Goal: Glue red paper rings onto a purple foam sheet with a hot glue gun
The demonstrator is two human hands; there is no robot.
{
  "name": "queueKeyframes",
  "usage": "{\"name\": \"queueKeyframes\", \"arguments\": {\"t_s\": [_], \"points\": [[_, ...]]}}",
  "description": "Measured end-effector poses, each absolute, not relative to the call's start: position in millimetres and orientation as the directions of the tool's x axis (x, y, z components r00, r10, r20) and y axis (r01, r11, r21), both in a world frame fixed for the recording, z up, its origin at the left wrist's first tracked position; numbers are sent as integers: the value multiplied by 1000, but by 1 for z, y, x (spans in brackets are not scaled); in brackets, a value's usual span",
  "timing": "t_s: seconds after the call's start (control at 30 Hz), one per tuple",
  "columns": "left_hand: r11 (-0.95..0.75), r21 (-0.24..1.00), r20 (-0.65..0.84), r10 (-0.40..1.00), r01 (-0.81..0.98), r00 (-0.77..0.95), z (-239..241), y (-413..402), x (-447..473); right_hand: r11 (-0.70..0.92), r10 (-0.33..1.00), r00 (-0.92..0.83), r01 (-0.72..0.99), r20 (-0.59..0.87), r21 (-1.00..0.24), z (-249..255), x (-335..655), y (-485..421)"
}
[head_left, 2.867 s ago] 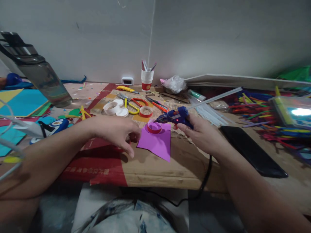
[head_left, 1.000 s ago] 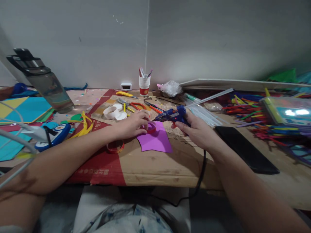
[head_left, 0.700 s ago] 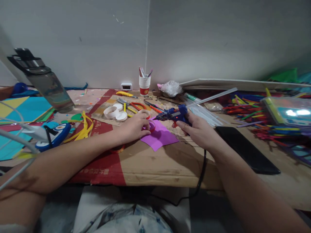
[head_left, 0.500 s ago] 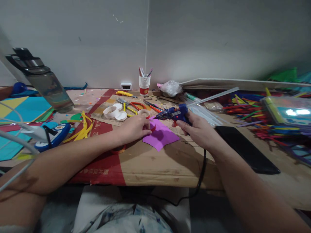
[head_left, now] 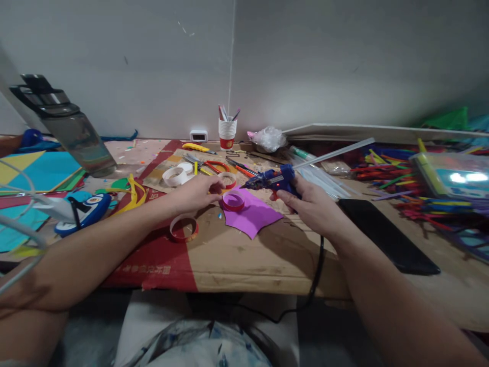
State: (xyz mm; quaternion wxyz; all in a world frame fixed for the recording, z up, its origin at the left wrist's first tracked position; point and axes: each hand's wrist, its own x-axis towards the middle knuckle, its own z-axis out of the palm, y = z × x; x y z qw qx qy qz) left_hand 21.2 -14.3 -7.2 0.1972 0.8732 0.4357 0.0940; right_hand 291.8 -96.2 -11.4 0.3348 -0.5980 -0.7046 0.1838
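Observation:
My right hand [head_left: 311, 201] is wrapped round the handle of a blue glue gun [head_left: 273, 179] with a clear glue stick out of its back. The nozzle points left, over the upper edge of a purple sheet [head_left: 254, 219] with curved cut edges. On that sheet stands a red paper ring [head_left: 233, 202], white inside. Just left of this ring is my left hand [head_left: 204, 193], its fingers slightly bent, apart and holding nothing. A second red ring [head_left: 227, 180] lies beyond its fingertips, and a third ring [head_left: 184, 228] sits nearer the front on the cardboard.
White paper rings and discs [head_left: 175, 176], a yellow cutter [head_left: 198, 148] and pliers [head_left: 216, 166] lie behind. A water bottle [head_left: 78, 132] stands left. At right are a black phone [head_left: 387, 234] and colourful pipe cleaners [head_left: 378, 168]. The gun's black cable [head_left: 318, 275] hangs over the front edge.
My left hand has let go of the red ring on the purple sheet and moved left and slightly back. The ring stays on the sheet. The right hand and glue gun are nearly still.

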Motion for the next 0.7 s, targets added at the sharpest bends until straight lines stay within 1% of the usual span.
{"name": "queueKeyframes", "arguments": {"t_s": [0.1, 0.17, 0.27, 0.37, 0.43, 0.5, 0.57, 0.63, 0.7], "points": [[-545, 379, -42, 797, 748, 602, -10, -14, 20, 228, 964, -70, 717, 258, -659, -12, 292, -96], [-558, 377, -43, 786, 739, 616, -14, -13, 21, 232, 963, -71, 708, 260, -666, -12, 292, -96], [-573, 428, -52, 756, 699, 652, -19, -12, 22, 250, 958, -82, 702, 273, -667, -12, 293, -96], [-538, 497, -80, 753, 681, 654, -20, -13, 22, 271, 953, -101, 710, 287, -650, -13, 293, -96], [-517, 507, -106, 757, 690, 645, -16, -14, 21, 275, 953, -110, 712, 284, -647, -14, 293, -95], [-522, 476, -142, 749, 708, 648, -8, -15, 19, 274, 954, -116, 707, 276, -652, -14, 293, -95], [-545, 418, -168, 740, 727, 651, 0, -15, 17, 271, 956, -114, 701, 271, -660, -15, 293, -95], [-565, 372, -132, 753, 736, 644, 5, -14, 16, 263, 958, -106, 699, 268, -665, -14, 293, -95], [-599, 357, -62, 750, 717, 658, 4, -12, 16, 254, 959, -91, 698, 269, -669, -13, 293, -95]]}}
